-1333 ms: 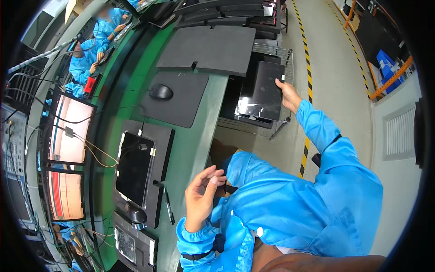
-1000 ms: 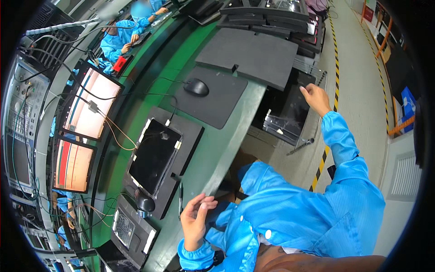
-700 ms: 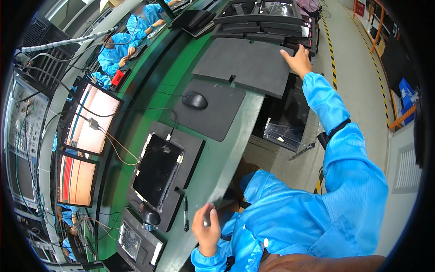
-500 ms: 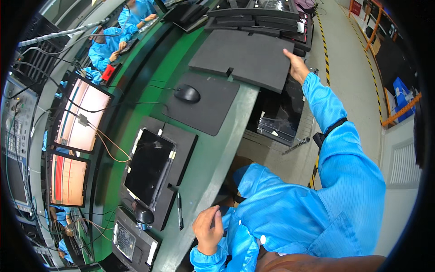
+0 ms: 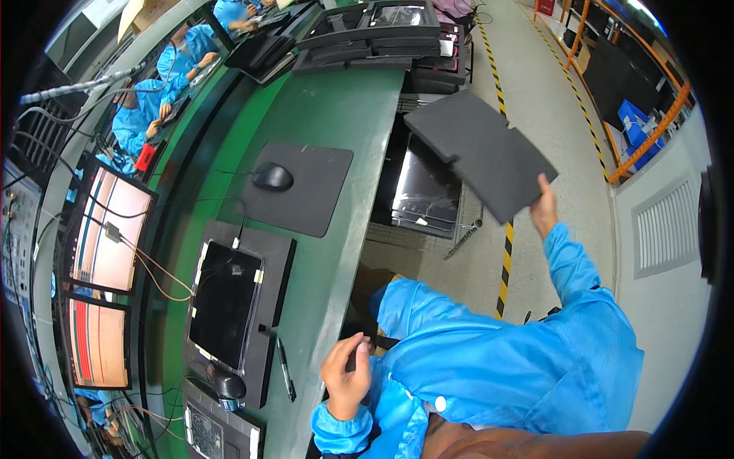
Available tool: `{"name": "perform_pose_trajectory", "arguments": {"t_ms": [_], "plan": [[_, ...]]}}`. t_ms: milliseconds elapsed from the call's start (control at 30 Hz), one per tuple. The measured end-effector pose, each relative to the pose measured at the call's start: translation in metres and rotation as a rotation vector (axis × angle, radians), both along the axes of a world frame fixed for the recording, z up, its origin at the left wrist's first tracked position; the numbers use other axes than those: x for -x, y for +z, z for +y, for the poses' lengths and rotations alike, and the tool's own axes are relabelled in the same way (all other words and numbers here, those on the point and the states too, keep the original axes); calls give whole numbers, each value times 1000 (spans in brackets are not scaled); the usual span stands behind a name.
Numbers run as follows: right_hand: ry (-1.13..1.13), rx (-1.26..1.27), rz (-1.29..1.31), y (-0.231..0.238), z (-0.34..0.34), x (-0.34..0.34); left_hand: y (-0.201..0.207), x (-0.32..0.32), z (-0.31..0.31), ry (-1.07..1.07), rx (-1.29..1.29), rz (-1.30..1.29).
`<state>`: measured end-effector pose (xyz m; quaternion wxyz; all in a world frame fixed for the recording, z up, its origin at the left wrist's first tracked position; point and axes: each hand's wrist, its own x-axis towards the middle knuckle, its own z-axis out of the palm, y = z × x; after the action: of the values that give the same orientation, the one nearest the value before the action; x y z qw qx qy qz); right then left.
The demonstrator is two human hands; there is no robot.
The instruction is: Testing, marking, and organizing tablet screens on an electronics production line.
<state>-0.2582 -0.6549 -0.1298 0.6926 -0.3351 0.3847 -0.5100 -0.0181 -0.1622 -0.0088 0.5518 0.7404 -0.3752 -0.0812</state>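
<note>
A black foam board (image 5: 489,157) with notched edges hangs tilted over the aisle, beside the bench. My right hand (image 5: 544,210) grips its near right corner, fingers mostly hidden behind the board. My left hand (image 5: 346,375) hovers by the bench's front edge with fingers loosely bent, thumb apart, and nothing visible in it. Left of that hand, a black pen (image 5: 285,370) lies on the green bench (image 5: 306,321). A dark screen panel (image 5: 225,306) with tape along its edges rests in a black foam tray (image 5: 277,287), with cables attached.
Beyond the tray, a black mouse (image 5: 273,177) sits on a mouse pad (image 5: 325,172). Stacked black trays (image 5: 367,46) stand at the far end. A low rack holds glossy panels (image 5: 428,183) beside the bench. Two lit monitors (image 5: 113,227) stand left; co-workers (image 5: 141,111) sit across.
My right hand has lifted the foam board off the bench and swung it right over the aisle, uncovering the green surface. My view has shifted right; my left hand stays near the bench edge.
</note>
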Motion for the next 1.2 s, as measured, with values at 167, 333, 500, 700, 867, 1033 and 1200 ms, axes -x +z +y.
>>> {"name": "perform_pose_trajectory", "arguments": {"t_ms": [167, 333, 500, 700, 867, 1033, 1200], "plan": [[611, -157, 572, 38, 55, -47, 2, -8, -6, 50, -123, -151], [610, 587, 848, 116, 15, -133, 4, -18, -7, 191, -188, -278], [671, 663, 604, 198, -84, -310, -1, -33, -14, 182, -269, -198], [558, 465, 693, 269, -161, -502, -1, -47, -14, 169, -230, -30], [508, 671, 1326, 248, -242, -600, 8, -53, -10, 139, -750, 396], [848, 1634, 1578, 189, -384, -666, 0, -60, -10, 169, -247, 62], [778, 1101, 1425, 169, -461, -667, 2, -63, -4, 167, -174, 92]]}}
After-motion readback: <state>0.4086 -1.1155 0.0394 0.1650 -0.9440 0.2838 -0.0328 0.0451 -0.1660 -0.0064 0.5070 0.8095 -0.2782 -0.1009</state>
